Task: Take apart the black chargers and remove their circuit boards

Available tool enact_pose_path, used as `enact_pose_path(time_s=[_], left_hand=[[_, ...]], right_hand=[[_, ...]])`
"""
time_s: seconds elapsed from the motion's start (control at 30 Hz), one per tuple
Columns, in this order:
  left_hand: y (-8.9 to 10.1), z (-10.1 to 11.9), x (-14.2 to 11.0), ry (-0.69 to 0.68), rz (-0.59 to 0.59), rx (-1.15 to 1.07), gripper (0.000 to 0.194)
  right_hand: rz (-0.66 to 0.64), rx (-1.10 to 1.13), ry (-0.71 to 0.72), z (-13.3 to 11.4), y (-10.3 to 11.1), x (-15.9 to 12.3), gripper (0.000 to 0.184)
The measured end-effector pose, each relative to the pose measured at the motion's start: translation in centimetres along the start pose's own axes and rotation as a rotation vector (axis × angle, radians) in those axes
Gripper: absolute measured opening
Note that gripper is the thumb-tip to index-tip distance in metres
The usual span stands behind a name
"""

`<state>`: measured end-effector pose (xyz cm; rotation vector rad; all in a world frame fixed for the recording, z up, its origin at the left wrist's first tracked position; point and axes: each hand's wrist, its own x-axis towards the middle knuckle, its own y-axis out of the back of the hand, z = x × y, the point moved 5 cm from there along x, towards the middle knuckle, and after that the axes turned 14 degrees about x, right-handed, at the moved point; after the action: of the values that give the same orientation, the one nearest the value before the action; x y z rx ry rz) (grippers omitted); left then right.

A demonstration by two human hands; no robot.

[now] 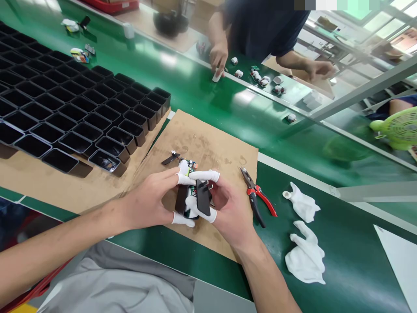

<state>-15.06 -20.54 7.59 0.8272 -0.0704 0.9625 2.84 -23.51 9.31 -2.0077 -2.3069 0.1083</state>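
My left hand (146,198), with white finger cots on some fingertips, is closed around a small black plastic case (181,200). In the mouth of the case sits a circuit board with white filler (192,205), partly hidden by my fingers. My right hand (233,211), also in finger cots, grips a black end cover (203,198) with metal prongs, tilted beside the case opening. Just beyond my fingertips, another circuit board (190,164) with a black plate (170,159) lies on the cardboard (221,150).
Red-and-black pliers (252,191) lie right of my right hand, near crumpled white gloves (304,204). Rows of open black cases (76,142) fill the left. Across the green bench (192,93), a co-worker's hand (219,56) touches a small pale piece. A green fan (399,126) stands far right.
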Motion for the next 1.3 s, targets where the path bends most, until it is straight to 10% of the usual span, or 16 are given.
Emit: enact_pose_path(time_s=[0.37,1.3], left_hand=[[0.1,-0.3,-0.3,-0.058,0.070,0.073,0.035],[-0.3,-1.1,-0.2,-0.040,0.080,-0.058,0.052]], right_hand=[[0.150,-0.068,0.179,-1.3,0.2,-0.6,0.019],[-0.005,-0.059,0.149,-0.4,-0.6,-0.4,0.034]])
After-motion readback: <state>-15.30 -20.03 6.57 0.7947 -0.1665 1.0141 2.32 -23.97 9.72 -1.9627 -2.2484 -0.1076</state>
